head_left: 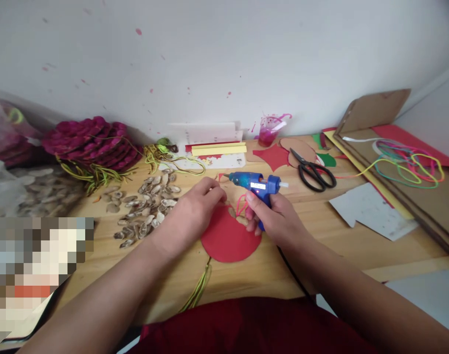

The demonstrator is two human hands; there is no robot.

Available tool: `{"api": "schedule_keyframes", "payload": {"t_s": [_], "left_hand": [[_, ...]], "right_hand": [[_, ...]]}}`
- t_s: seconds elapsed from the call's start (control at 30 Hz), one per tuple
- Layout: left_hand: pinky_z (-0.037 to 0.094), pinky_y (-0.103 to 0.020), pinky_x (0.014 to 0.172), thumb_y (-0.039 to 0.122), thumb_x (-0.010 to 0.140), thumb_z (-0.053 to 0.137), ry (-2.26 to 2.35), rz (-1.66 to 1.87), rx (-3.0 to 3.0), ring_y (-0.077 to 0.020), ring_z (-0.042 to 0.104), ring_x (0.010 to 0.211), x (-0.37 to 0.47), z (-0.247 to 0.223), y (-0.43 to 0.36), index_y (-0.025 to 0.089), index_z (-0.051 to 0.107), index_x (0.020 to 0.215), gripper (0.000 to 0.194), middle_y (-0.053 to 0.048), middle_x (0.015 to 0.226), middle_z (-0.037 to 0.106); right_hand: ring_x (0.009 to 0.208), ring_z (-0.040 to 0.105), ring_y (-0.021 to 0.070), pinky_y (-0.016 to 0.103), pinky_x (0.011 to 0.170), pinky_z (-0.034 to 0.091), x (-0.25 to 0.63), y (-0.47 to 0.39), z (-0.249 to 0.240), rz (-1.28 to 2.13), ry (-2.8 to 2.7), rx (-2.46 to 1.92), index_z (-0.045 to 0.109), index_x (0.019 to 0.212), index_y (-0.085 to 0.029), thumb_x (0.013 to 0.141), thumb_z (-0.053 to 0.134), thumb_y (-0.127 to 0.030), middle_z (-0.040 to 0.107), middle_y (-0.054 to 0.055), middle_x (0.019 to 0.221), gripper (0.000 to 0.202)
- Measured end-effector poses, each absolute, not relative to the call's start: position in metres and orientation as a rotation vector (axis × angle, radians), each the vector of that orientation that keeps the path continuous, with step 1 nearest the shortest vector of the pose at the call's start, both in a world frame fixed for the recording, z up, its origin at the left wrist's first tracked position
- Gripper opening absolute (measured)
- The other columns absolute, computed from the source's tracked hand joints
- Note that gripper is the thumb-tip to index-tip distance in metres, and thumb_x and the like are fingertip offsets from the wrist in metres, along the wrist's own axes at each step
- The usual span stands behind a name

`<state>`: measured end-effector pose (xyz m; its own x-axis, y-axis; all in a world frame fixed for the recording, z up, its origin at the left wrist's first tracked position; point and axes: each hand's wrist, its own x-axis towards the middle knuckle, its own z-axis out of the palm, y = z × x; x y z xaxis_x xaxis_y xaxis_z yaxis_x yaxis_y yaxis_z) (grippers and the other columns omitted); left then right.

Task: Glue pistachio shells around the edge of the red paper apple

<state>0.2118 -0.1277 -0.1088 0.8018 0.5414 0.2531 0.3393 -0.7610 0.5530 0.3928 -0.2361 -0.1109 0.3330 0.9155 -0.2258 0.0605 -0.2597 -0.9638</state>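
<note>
My right hand [279, 216] is wrapped round a blue glue gun [255, 184], its nozzle pointing left and a clear glue stick showing at the back. Below it a round red disc [231, 238] lies on the table, with a few brown shells [241, 219] and a pink cord loop [241, 204] at its upper edge. A yellow-green tassel [198, 290] hangs from the disc's near edge. At the disc's upper left, my left hand [194, 204] has its fingers curled together just left of the nozzle; what they pinch, if anything, is hidden.
Loose shell halves [150, 206] spread left of my left hand. Stacked magenta pieces [95, 142] with cords stand against the wall. Black scissors [314, 172], a pink-stained cup [270, 130], card scraps [370, 209], coloured cord [408, 162] and cardboard [374, 113] are at the right.
</note>
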Motion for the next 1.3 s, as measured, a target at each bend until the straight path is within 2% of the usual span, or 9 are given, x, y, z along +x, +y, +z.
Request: {"api": "schedule_keyframes", "payload": {"t_s": [0.33,0.73,0.93,1.3], "left_hand": [[0.046,-0.035,0.091,0.019,0.098,0.045,0.667,0.427,2.585,-0.025,0.058,0.101,0.2137,-0.1088,-0.1316,0.026,0.066,0.104,0.022,-0.007,0.117,0.061],[0.047,-0.033,0.088,0.016,0.097,0.044,0.695,0.336,2.677,-0.0226,0.06,0.1,0.2161,-0.1038,-0.1338,0.024,0.064,0.104,0.023,-0.007,0.119,0.06],[0.048,-0.031,0.088,0.015,0.097,0.044,0.675,0.36,2.736,-0.0209,0.06,0.099,0.2159,-0.1053,-0.1338,0.025,0.064,0.107,0.024,-0.006,0.119,0.06],[0.044,-0.034,0.091,0.018,0.097,0.046,0.713,0.354,2.602,-0.0238,0.06,0.102,0.2157,-0.1067,-0.1334,0.026,0.066,0.106,0.024,-0.007,0.122,0.06]], "right_hand": [[0.049,0.065,0.0124,0.021,0.042,0.052,0.3942,-0.2345,-0.1192,1.101,-0.89,-1.61,0.058,0.085,-0.02,0.097,0.057,-0.054,0.063,-0.003,0.065,0.037],[0.048,0.063,0.0115,0.021,0.043,0.051,0.3934,-0.2351,-0.1138,1.113,-0.87,-1.603,0.061,0.083,-0.019,0.097,0.058,-0.05,0.064,-0.001,0.063,0.034],[0.049,0.065,0.0125,0.022,0.044,0.052,0.3941,-0.2358,-0.1165,1.105,-0.883,-1.605,0.062,0.086,-0.02,0.096,0.059,-0.055,0.069,0.0,0.068,0.037],[0.048,0.065,0.0127,0.022,0.044,0.053,0.3945,-0.2357,-0.1193,1.098,-0.883,-1.608,0.062,0.088,-0.019,0.096,0.058,-0.057,0.069,0.0,0.068,0.038]]}}
